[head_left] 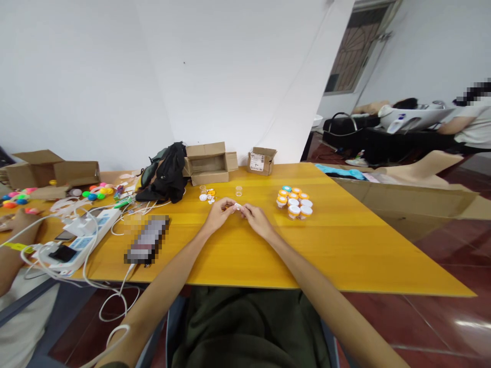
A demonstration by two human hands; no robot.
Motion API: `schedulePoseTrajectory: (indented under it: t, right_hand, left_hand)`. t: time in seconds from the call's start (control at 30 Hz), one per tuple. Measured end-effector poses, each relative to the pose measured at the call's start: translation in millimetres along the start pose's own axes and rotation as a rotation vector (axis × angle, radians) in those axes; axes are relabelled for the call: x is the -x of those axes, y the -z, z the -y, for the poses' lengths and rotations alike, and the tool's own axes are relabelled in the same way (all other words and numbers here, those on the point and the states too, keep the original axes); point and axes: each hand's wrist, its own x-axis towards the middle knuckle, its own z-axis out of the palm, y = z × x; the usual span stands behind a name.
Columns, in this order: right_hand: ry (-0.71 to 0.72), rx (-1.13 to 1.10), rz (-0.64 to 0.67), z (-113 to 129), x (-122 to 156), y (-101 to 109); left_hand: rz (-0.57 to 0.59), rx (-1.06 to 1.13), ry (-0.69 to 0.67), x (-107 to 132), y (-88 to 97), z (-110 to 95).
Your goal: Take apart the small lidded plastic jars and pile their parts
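Note:
My left hand (220,213) and my right hand (256,217) meet above the middle of the table, fingers pinched on one small white piece (238,206). It is too small to make out its exact kind. Just beyond them stands a clear, open little cup (239,190). To the left of it lie several loose white and orange parts (210,194), with another clear cup (203,189) behind. Over to the right, several small jars with white, orange and blue lids (294,201) stand close together.
At the back are an open cardboard box (207,166), a smaller carton (261,161) and a black bag (164,171). A phone (148,240), a power strip (90,240) and cables lie left, near another person's arm (19,235). Colourful balls (95,191) lie farther left.

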Motion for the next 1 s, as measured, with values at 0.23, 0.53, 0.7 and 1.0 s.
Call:
schedulePoseTrajectory:
  t: [0.23,0.53,0.7,1.0]
  right_hand:
    - [0.010,0.062,-0.027,0.7,1.0,-0.7]
    - [-0.029,0.000,-0.004,3.4,0.4,2.8]
    - [-0.065,-0.063,0.007,2.2,-1.4,3.6]
    - [-0.117,-0.058,-0.219,2.2,-1.5,3.3]
  left_hand:
    - [0.068,0.164,0.064,0.6,-1.9,-6.3]
    - [0.052,0.181,0.102,2.0,-3.4,-6.9]
    - [0.050,0.102,0.048,-0.1,-3.4,-1.7]
    - [-0.001,-0.464,-0.225,0.8,-4.8,-2.3]
